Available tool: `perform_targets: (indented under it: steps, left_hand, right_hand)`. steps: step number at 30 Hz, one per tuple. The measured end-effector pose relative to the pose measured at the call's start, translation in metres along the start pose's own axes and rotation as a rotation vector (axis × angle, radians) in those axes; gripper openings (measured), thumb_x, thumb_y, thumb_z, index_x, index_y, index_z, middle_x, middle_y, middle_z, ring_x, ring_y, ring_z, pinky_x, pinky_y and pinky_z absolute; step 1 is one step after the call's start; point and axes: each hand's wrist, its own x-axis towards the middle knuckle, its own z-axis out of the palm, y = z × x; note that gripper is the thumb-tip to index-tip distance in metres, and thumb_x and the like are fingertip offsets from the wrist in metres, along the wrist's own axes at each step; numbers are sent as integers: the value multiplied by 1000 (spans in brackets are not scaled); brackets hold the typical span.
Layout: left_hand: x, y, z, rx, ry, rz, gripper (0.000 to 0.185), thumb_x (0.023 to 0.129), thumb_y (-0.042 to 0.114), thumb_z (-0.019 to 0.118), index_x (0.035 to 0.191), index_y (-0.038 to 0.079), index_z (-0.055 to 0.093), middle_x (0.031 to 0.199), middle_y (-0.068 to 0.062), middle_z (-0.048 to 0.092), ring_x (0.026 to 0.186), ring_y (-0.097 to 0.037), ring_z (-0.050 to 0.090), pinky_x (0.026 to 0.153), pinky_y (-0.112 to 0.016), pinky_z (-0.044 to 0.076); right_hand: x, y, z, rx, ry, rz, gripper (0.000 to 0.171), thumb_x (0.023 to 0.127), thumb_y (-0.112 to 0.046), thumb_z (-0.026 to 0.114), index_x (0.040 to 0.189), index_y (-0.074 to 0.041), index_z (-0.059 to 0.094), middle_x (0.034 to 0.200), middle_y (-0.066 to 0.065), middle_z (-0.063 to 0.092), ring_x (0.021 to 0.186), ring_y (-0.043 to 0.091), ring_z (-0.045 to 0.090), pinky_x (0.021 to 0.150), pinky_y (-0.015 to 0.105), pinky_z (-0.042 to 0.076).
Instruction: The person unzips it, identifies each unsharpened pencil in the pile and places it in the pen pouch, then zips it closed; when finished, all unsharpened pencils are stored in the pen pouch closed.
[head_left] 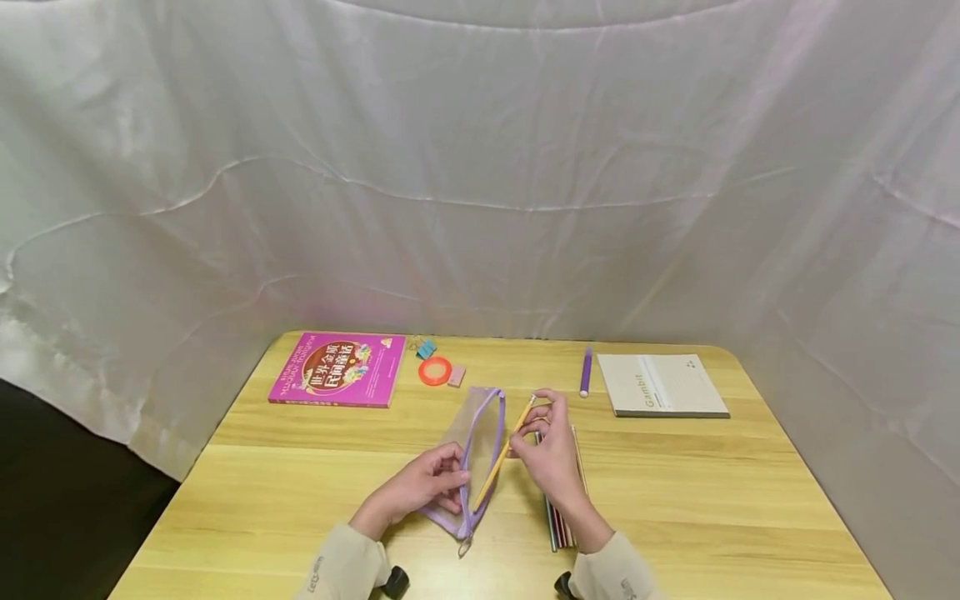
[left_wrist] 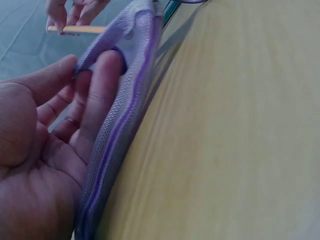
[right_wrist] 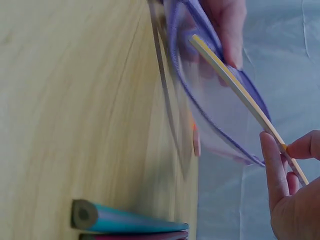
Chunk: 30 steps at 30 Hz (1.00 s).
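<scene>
A see-through pencil pouch with purple zipper edging [head_left: 468, 532] stands open on the table, its mouth spread toward the right. My left hand [head_left: 429, 486] pinches the pouch's near rim between thumb and fingers; in the left wrist view the fingertips curl over that edge. My right hand [head_left: 550, 446] pinches a yellow pencil [head_left: 498, 468] near its upper end. The pencil slants down to the left, and its lower end is inside the pouch mouth in the right wrist view. Several colored pencils [right_wrist: 135, 219] lie side by side beneath my right forearm, partly covered by it.
A pink book [head_left: 375, 375] lies at the back left. Beside it are blue binder clips [head_left: 426, 348], an orange ring [head_left: 424, 372] and a pink eraser [head_left: 457, 376]. A purple marker [head_left: 586, 372] and a pale notebook [head_left: 675, 387] lie at the back right. Grey curtains [head_left: 480, 250] surround the table.
</scene>
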Motion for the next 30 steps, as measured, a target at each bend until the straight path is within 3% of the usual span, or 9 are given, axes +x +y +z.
perform_targets:
  steps: [9,17,30]
  left_hand:
    - [6,9,12,31,50,75,23,103,19,65,105,-2,56,82,-2,63,69,-14,65,63,-28,61]
    - [13,12,21,12,79,111,28,103,21,64,102,-4,54,77,-3,63,64,-11,62,60,-24,57]
    - [15,14,24,16,87,120,28,105,24,61,104,-3,54,77,-1,60,61,-9,58,56,-21,53]
  right_hand:
    - [0,3,7,27,25,19,75,77,21,66,140,-5,35,109,26,51,82,18,63,63,41,64]
    - [-1,7,12,-102,24,4,75,76,17,69,142,-3,38,107,22,59,82,22,68,60,28,61]
    - [2,5,14,-172,-42,47,74,83,9,75,148,-6,43,109,20,61,84,23,71,62,27,62]
